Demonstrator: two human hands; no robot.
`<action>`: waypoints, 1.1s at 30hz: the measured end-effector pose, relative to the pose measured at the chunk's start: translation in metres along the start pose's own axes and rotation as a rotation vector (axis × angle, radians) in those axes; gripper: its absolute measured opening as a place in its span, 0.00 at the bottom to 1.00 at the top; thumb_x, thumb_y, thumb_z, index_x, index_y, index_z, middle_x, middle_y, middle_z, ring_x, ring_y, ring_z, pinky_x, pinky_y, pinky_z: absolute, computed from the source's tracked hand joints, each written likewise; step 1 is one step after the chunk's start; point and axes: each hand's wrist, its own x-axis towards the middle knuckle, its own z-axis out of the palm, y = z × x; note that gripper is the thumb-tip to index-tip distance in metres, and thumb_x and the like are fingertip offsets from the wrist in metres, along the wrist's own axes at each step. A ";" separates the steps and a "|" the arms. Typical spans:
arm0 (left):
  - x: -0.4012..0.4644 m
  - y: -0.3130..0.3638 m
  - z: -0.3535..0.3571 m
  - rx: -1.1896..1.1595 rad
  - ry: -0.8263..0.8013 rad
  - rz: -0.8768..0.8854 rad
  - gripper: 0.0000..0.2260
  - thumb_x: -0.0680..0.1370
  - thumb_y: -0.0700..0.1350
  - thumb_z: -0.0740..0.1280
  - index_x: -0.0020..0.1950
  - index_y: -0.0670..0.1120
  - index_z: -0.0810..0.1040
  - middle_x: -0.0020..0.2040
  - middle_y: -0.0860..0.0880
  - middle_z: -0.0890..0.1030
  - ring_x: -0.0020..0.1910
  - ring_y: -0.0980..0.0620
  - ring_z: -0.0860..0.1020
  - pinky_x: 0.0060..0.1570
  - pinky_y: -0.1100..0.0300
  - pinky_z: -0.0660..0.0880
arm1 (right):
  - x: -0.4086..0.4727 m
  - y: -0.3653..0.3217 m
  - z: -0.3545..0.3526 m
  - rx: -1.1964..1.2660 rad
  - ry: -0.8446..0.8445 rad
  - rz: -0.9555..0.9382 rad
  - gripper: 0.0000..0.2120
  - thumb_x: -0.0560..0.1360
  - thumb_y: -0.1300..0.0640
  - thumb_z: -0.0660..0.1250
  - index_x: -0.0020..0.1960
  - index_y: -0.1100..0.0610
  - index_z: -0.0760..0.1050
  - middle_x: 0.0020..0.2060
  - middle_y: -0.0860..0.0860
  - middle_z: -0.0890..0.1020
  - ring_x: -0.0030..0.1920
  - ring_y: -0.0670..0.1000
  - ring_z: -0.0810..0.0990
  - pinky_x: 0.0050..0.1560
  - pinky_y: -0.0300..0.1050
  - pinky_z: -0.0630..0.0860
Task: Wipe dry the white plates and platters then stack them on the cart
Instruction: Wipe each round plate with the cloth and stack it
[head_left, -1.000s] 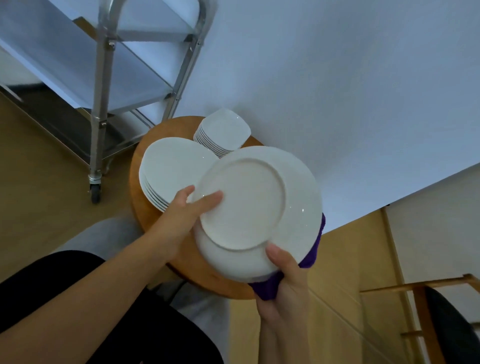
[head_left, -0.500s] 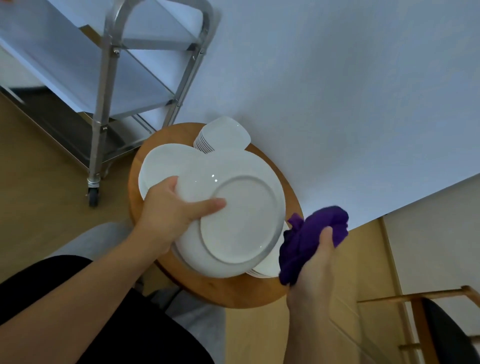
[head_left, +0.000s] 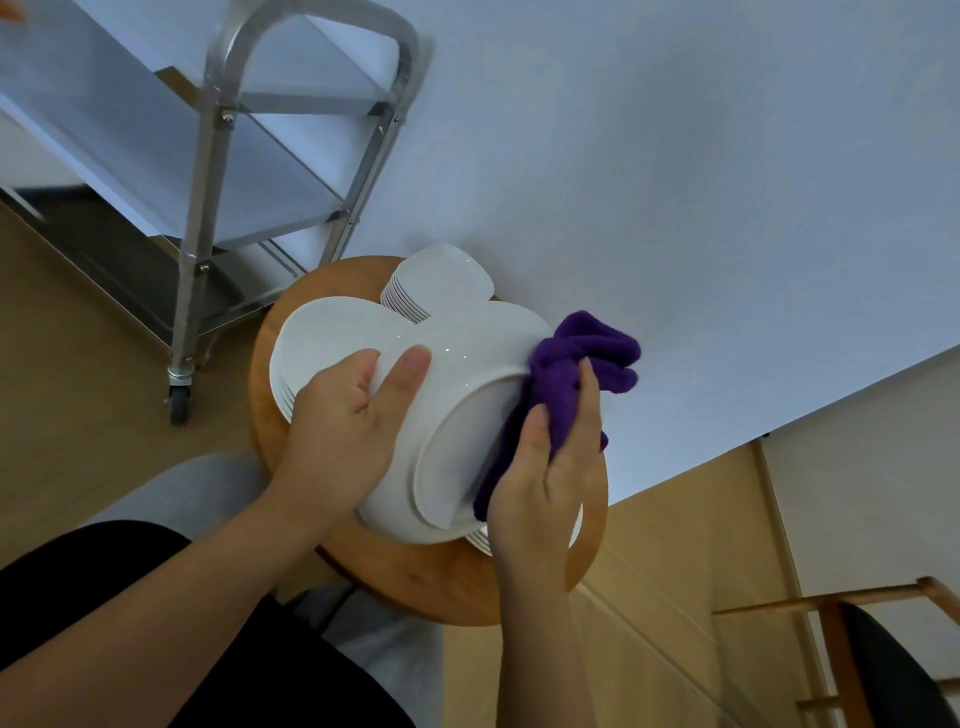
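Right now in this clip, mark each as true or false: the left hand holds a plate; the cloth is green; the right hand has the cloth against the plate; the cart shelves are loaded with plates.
1. The left hand holds a white plate. True.
2. The cloth is green. False: it is purple.
3. The right hand presses the cloth against the plate. True.
4. The cart shelves are loaded with plates. False: no plates show on the visible shelves; the stacks sit on the round wooden table.
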 end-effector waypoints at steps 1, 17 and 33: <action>0.001 -0.002 0.004 0.018 0.001 -0.007 0.26 0.70 0.64 0.56 0.37 0.39 0.72 0.32 0.46 0.75 0.32 0.54 0.73 0.29 0.73 0.69 | -0.003 -0.001 0.003 0.002 -0.020 -0.038 0.18 0.76 0.50 0.56 0.63 0.36 0.60 0.68 0.51 0.70 0.68 0.52 0.69 0.65 0.59 0.69; -0.017 -0.010 0.004 0.023 -0.129 -0.039 0.23 0.64 0.67 0.57 0.29 0.45 0.67 0.24 0.52 0.71 0.26 0.63 0.71 0.27 0.73 0.67 | 0.047 0.035 -0.044 -0.158 -0.327 0.057 0.33 0.66 0.30 0.58 0.66 0.45 0.68 0.51 0.38 0.79 0.52 0.43 0.78 0.53 0.51 0.77; -0.002 0.010 0.015 -0.496 -0.038 -0.339 0.15 0.72 0.62 0.59 0.41 0.56 0.82 0.43 0.54 0.84 0.47 0.50 0.82 0.49 0.53 0.78 | -0.005 0.058 -0.014 0.577 0.291 0.543 0.39 0.58 0.37 0.74 0.65 0.48 0.72 0.54 0.44 0.82 0.54 0.47 0.81 0.51 0.46 0.79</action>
